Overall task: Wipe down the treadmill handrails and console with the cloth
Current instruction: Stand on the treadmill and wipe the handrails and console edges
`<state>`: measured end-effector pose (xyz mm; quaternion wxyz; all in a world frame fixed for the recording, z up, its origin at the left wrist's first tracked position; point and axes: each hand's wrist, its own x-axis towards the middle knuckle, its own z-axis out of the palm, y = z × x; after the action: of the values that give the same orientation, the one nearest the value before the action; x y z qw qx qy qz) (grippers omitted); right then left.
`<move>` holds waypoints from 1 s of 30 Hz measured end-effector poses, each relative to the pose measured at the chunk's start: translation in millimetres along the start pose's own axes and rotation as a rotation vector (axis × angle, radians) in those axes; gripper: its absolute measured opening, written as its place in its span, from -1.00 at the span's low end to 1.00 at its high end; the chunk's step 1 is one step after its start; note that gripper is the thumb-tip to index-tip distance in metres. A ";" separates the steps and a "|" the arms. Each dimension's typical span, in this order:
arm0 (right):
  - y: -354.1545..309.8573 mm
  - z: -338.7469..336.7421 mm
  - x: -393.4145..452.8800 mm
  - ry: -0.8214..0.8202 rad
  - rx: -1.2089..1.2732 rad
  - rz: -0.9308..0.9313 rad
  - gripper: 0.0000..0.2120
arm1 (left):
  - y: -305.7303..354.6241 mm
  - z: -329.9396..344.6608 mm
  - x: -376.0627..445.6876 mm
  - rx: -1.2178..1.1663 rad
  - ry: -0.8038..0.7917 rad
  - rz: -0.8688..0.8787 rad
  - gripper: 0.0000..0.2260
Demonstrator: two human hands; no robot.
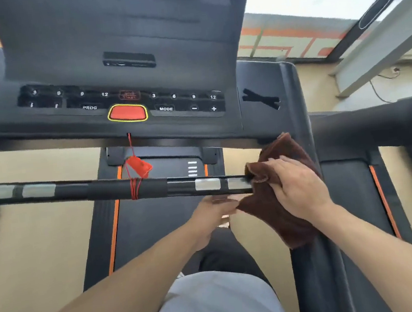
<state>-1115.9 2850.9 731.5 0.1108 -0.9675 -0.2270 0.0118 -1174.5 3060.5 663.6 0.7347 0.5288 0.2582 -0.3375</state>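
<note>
The right hand, right of centre in the frame, lies with fingers spread flat on the brown cloth, pressing it over the right end of the crossbar. The left hand reaches just below the bar and seems to pinch the cloth's lower edge, though blur hides its fingers. The console fills the upper frame, its red clip dangling at the bar

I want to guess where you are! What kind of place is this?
Probably a gym or home workout room. There is a treadmill console with speed buttons, a red stop button, and a black handrail being wiped with a brown cloth.
</note>
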 end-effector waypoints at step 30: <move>-153.3 40.1 105.6 -0.656 0.015 -0.175 -0.11 | -13.3 -94.5 -102.3 -0.312 0.511 0.103 -0.70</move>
<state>-1091.1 3039.6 729.0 0.0398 -0.8882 -0.3326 0.3145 -1252.2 3170.3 701.9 0.7343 0.4898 0.4563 -0.1123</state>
